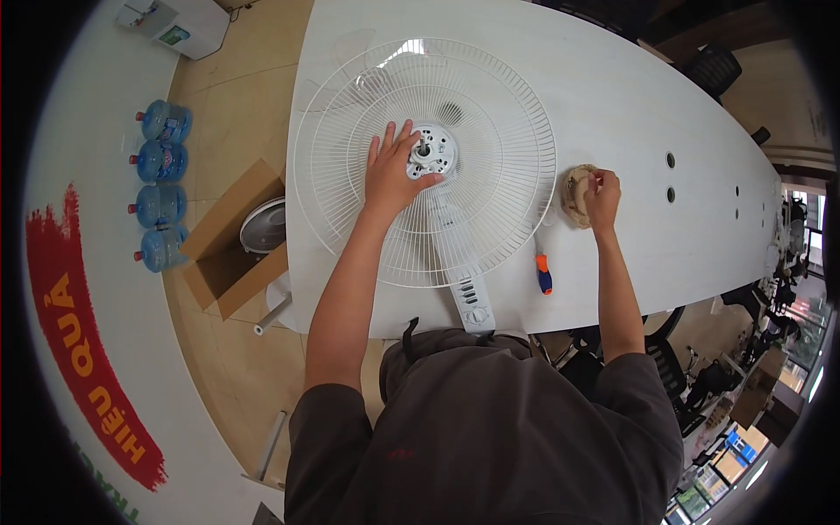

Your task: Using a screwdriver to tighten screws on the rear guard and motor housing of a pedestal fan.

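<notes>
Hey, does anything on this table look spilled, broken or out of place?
I see no spill or damage. The one slightly odd thing is what looks like a clear fan blade, lying on the table, partly seen through the wire grille, rather than mounted on the motor hub.

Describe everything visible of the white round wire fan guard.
The white round wire fan guard has thin radial wires crossed by concentric rings inside a circular rim, and looks like coated metal. At its centre sits a white perforated hub. It faces the camera above the white tabletop, its lower edge overlapping the white plastic fan column. The left hand, fingers spread, covers part of it, apparently touching.
</notes>
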